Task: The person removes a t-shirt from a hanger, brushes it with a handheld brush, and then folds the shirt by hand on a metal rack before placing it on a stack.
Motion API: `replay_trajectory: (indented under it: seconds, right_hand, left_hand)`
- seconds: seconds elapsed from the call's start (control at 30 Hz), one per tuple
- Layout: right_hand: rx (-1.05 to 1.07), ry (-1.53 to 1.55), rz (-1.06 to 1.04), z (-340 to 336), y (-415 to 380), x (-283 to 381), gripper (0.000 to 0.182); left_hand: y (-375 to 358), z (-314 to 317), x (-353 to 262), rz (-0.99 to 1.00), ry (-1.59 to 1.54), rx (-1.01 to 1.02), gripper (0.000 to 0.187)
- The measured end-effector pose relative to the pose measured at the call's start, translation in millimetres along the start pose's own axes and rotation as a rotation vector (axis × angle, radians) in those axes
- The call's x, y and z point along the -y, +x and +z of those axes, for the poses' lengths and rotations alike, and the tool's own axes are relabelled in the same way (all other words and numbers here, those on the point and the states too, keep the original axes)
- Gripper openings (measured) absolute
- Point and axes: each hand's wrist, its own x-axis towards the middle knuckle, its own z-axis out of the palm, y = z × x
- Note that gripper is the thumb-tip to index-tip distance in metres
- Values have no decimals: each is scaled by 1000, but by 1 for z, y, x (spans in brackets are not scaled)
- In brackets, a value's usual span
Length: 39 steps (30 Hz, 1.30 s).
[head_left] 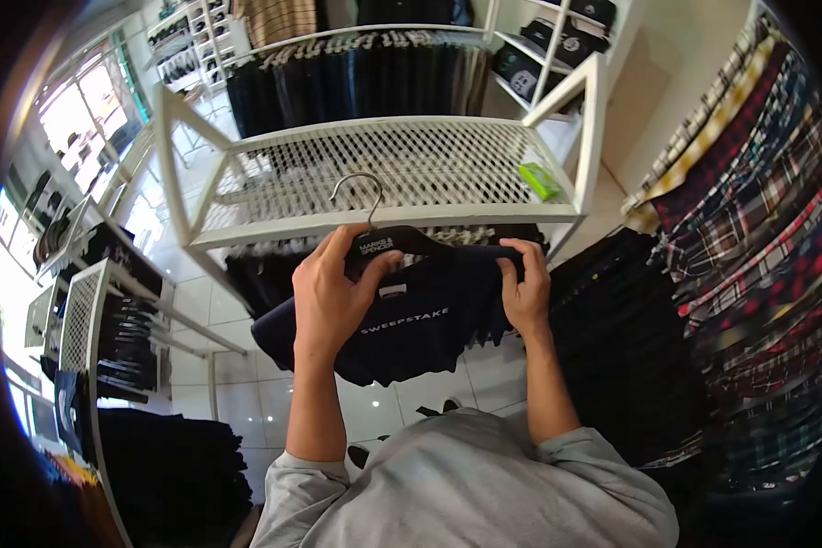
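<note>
Plainly, both hands are closed on one garment and its hanger, held out in front of the chest. The left hand wraps over the left part of a black hanger, thumb on top beside the white maker's lettering, fingers curled behind the cloth. The right hand grips the hanger's right end, fingers folded over the bar and pinching the fabric under it. Draped from the hanger is a dark navy T-shirt with the word SWEEPSTAKE printed in white across its front; its lower edge sags below the wrists. The hanger's metal hook stands up just in front of a white wire-mesh shelf, which tops a white clothes rack. Whether the hook touches the shelf's front rail cannot be told.

On the shelf, toward its right end, lies a small green box. Under the shelf hangs a row of dark garments. Grey sleeves cover the person's forearms up to the elbows. To the right hangs a long row of plaid shirts. To the left stands another white rack with stacked dark clothes, above a pale tiled floor.
</note>
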Motion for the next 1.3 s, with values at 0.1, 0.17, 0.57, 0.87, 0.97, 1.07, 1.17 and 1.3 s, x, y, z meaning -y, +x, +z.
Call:
replay_trajectory:
  seconds: [0.1,0.17,0.57,0.87,0.97,1.07,1.17,1.3]
  right_hand:
    - [141,56,4,-22,25,-43,24]
    - [122,79,18,-26,46,-83,24]
    - [293,-535,112,26,121,-257,58]
    - [-60,148,142,1,61,-78,71]
    - [0,168,-43,22,28,-22,75]
    - [12,50,-116,41,-3,-9,74]
    - [-228,-125,23,45,-15,-37,70]
    - [-421,-158,193,26,-24,-28,62]
  left_hand:
    - [17,48,-6,-70,46,28,32]
    - [26,73,-12,-132,129,6,38]
    - [46,122,-5,-257,257,44,42]
    - [33,90,12,-378,220,19,47]
    - [31,71,-1,-430,156,74,49]
    - [21,46,13,-375,136,67,48]
    - [13,13,20,-364,80,79,47]
    - [-13,-17,65,-344,16,65,46]
